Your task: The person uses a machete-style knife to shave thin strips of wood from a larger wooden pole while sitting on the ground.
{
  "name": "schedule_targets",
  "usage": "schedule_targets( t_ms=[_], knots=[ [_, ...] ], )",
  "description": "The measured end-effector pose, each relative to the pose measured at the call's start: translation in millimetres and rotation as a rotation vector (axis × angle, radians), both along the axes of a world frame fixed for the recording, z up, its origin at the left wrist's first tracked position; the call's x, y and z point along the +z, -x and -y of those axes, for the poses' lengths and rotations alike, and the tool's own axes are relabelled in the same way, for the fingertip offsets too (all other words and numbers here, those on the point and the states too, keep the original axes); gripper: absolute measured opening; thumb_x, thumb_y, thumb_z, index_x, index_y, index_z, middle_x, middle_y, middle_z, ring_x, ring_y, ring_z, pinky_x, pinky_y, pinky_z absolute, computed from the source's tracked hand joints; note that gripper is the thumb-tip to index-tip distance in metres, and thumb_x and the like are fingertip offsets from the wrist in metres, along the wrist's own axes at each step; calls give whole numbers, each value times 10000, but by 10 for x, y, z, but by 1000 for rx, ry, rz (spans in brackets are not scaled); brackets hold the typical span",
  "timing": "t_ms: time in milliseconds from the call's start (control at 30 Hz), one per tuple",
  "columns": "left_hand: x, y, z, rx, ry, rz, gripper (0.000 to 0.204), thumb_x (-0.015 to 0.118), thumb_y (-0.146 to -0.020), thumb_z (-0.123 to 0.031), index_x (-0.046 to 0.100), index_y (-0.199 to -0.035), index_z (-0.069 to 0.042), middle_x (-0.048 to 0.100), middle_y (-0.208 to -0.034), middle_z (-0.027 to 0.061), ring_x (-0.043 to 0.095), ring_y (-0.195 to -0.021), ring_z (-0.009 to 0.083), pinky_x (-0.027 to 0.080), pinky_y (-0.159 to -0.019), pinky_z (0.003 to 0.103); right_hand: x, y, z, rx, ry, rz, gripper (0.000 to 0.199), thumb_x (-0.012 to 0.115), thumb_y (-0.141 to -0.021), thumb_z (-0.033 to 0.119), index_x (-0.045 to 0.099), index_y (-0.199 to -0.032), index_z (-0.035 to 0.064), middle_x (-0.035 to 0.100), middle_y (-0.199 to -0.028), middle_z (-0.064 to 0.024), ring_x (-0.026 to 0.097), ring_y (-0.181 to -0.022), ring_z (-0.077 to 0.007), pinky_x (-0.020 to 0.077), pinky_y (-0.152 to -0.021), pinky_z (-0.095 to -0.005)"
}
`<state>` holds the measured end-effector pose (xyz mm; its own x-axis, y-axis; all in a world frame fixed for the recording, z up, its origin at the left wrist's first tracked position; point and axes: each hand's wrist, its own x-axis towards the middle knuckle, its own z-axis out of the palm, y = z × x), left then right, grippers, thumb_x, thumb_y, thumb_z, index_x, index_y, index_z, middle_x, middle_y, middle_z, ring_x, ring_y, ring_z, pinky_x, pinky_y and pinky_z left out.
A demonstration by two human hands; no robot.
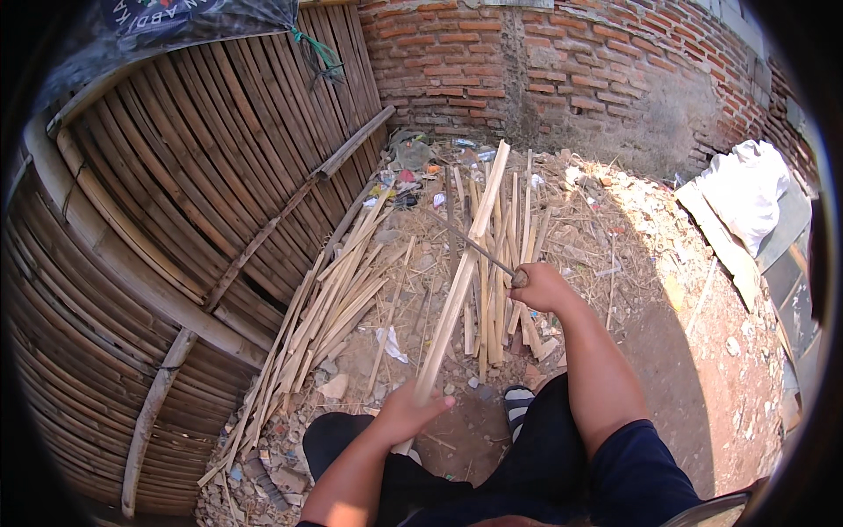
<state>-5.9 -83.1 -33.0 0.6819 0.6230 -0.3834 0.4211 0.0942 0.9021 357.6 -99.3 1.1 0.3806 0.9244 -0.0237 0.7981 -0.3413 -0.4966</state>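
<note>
My left hand [407, 416] is closed round the lower end of a long pale bamboo strip [458, 294], its thumb stretched out to the side. The strip slants up and away from me. In my right hand [542, 288] is the handle of a long, thin-bladed knife [493, 261]. Its dark blade points up and left and crosses the strip above the middle; whether it cuts into the strip I cannot tell. Under the strip's far half lies a bundle of split bamboo strips [493, 327] on the ground.
More pale strips [318, 318] are piled along the bamboo slat wall [189, 167] at left. A brick wall [597, 83] closes the far side. White sacking [746, 195] rests on boards at right. Rubble and litter cover the ground; my sandalled foot [518, 408] is near the bundle.
</note>
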Motion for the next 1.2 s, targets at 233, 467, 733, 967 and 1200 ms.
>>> schedule_targets(
  t_ms=[233, 467, 733, 967, 1200],
  knots=[
    [-87, 2, 5, 13, 3, 54, 517, 852, -868, -404, 620, -1104, -6, 637, -847, 52, 617, -665, 130, 513, -566, 309, 253, 554, 89, 443, 210, -16, 504, 822, -814, 363, 723, -1217, 77, 732, -1090, -217, 690, -1062, -405, 538, -919, -480],
    [22, -5, 18, -2, 25, 22, 546, 853, -865, -418, 613, -1125, -1, 645, -890, 64, 642, -710, 139, 540, -601, 310, -65, 238, -41, 274, 98, -140, 561, 834, -805, 387, 708, -1221, 33, 723, -1089, -240, 689, -1082, -396, 534, -943, -465],
    [-112, 9, -19, 8, -60, -8, 537, 839, -866, -402, 631, -1163, -7, 668, -920, 65, 648, -754, 133, 533, -627, 298, 0, 149, 16, 105, 38, -85, 540, 816, -821, 379, 701, -1190, 2, 722, -1072, -250, 699, -1043, -404, 542, -922, -469],
    [-22, 40, -9, 24, 76, -41, 594, 858, -843, -469, 640, -1144, -6, 680, -952, 71, 659, -870, 155, 543, -780, 324, 342, 711, 91, 561, 290, 25, 534, 820, -816, 383, 707, -1227, 61, 730, -1079, -221, 694, -1061, -394, 543, -921, -481],
    [-58, 8, -48, -16, -30, -50, 568, 854, -845, -476, 641, -1117, -25, 675, -928, 68, 645, -829, 151, 533, -733, 320, -10, -32, -37, -71, 7, -171, 485, 814, -821, 374, 725, -1149, 28, 732, -1033, -208, 690, -985, -399, 533, -888, -451]
  ],
)
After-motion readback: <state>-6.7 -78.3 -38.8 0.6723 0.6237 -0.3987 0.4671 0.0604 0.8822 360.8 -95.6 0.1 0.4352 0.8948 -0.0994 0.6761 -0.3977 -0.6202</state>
